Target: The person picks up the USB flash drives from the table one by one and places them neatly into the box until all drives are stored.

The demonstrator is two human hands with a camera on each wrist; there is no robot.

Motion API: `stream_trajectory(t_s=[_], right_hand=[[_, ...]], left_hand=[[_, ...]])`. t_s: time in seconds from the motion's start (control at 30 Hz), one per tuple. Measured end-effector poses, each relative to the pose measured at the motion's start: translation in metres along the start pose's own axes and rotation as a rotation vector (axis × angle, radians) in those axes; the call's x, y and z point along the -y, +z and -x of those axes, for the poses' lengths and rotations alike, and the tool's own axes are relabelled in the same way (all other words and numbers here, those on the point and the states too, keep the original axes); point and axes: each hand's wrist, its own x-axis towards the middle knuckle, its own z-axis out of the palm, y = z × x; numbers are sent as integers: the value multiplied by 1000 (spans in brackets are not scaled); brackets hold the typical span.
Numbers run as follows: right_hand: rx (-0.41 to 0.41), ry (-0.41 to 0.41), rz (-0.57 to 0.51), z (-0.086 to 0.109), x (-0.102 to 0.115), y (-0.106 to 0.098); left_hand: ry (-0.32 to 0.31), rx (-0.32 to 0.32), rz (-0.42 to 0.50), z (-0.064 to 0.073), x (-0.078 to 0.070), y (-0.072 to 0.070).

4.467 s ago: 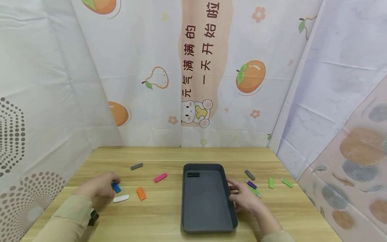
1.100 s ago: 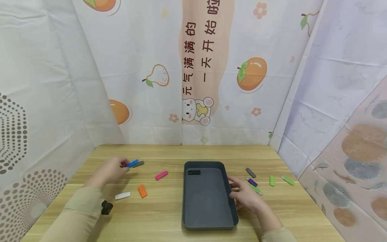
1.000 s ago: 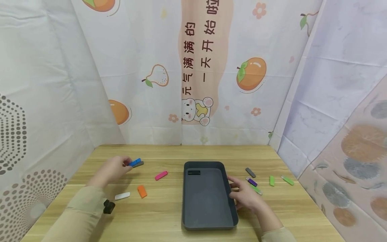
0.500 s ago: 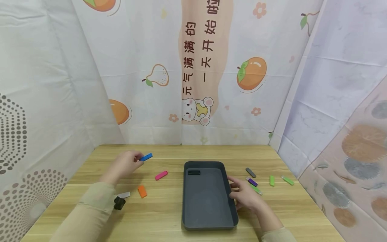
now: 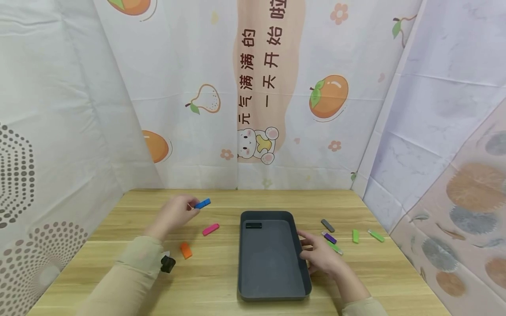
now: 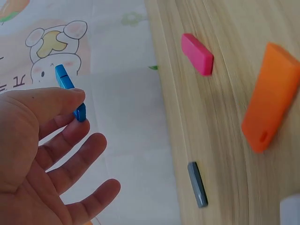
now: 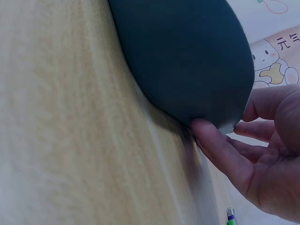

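Note:
A blue USB flash drive (image 5: 203, 203) is pinched between the thumb and fingertips of my left hand (image 5: 176, 214), raised above the table's back left. In the left wrist view, the other fingers spread loosely below the blue drive (image 6: 63, 77). My right hand (image 5: 322, 254) holds the right wall of a dark grey rectangular tray (image 5: 272, 296). In the right wrist view its thumb side passes behind the tray's edge, while another finger lies against the outer wall (image 7: 187, 61). A black flash drive (image 5: 254, 225) lies inside the tray, at its far left corner.
Left of the tray lie pink (image 5: 211, 229), orange (image 5: 186, 250) and partly hidden white (image 5: 167, 253) drives, plus a grey drive (image 6: 197, 184). To the right are grey (image 5: 327, 225), purple (image 5: 329, 238) and several green drives (image 5: 355, 236). Printed curtains (image 5: 186, 145) surround the wooden table.
My left hand took up the blue drive from the table's left, carried it back past the grey drive, then rightward toward the tray. My right hand has stayed at the tray's wall.

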Motion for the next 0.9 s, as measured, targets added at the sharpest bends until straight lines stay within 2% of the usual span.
stream_trajectory(t_s=[0.17,0.57,0.9], right_hand=[[-7,5,4,0,0,0],[-13,16,10,0,-1,0],[-10,12,1,0,0,0]], left_hand=[[-1,8,0,-4,-6,6],[39,8,16,-14,-25,25],[32,19,-1,-20,-44,36]])
